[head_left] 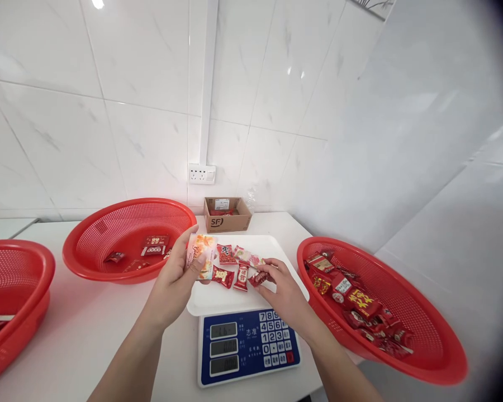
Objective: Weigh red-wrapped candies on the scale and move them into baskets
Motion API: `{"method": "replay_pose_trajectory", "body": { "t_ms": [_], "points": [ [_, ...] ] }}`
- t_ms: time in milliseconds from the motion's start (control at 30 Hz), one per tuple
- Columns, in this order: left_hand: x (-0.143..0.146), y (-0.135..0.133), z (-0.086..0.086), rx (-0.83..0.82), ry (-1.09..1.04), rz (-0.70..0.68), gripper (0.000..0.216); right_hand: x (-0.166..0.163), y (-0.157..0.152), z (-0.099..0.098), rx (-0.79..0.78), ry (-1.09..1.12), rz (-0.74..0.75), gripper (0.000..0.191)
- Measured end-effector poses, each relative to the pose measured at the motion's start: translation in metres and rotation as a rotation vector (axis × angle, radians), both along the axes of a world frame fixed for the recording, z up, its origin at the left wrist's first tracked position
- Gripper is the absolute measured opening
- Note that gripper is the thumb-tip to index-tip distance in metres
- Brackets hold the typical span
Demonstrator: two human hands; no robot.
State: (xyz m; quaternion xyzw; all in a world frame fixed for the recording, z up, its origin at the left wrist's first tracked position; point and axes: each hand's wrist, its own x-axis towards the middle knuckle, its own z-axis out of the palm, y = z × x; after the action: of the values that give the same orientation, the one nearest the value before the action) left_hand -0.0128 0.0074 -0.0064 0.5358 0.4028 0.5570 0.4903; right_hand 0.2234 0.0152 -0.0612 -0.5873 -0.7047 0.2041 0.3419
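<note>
My left hand [178, 268] grips a pink and orange snack packet [201, 254] above the left side of the white scale pan [230, 301]. Over the pan's right side, the thumb and fingers of my right hand [283, 287] close round a dark red wrapped candy [259, 277]. Between my hands lie several wrapped pieces: a red packet with a black character [226, 254], a red and gold packet [223, 277], a red and white candy [241, 276] and a pale pink packet [248, 255]. My fingers partly cover the right-hand pieces.
The scale's blue keypad panel [251, 346] faces me. Red baskets with packets stand at left [19, 329], back left [129, 209] and right [436, 340]. A small cardboard box [228, 223] is behind the pan, below a wall socket [202, 174].
</note>
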Motion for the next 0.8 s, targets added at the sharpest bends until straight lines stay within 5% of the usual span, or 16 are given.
{"method": "replay_pose_trajectory", "body": {
  "t_ms": [267, 500, 800],
  "points": [
    [0.002, -0.001, -0.002, -0.005, 0.030, -0.052, 0.063, 0.009, -0.008, 0.009, -0.157, -0.206, 0.070, 0.047],
    [0.003, -0.002, -0.002, 0.018, 0.073, -0.053, 0.067, 0.010, -0.012, 0.014, -0.097, -0.234, 0.155, 0.027],
    [0.004, -0.003, -0.004, 0.001, 0.080, -0.085, 0.066, 0.002, -0.012, 0.015, -0.063, -0.368, 0.128, 0.032]
  ]
}}
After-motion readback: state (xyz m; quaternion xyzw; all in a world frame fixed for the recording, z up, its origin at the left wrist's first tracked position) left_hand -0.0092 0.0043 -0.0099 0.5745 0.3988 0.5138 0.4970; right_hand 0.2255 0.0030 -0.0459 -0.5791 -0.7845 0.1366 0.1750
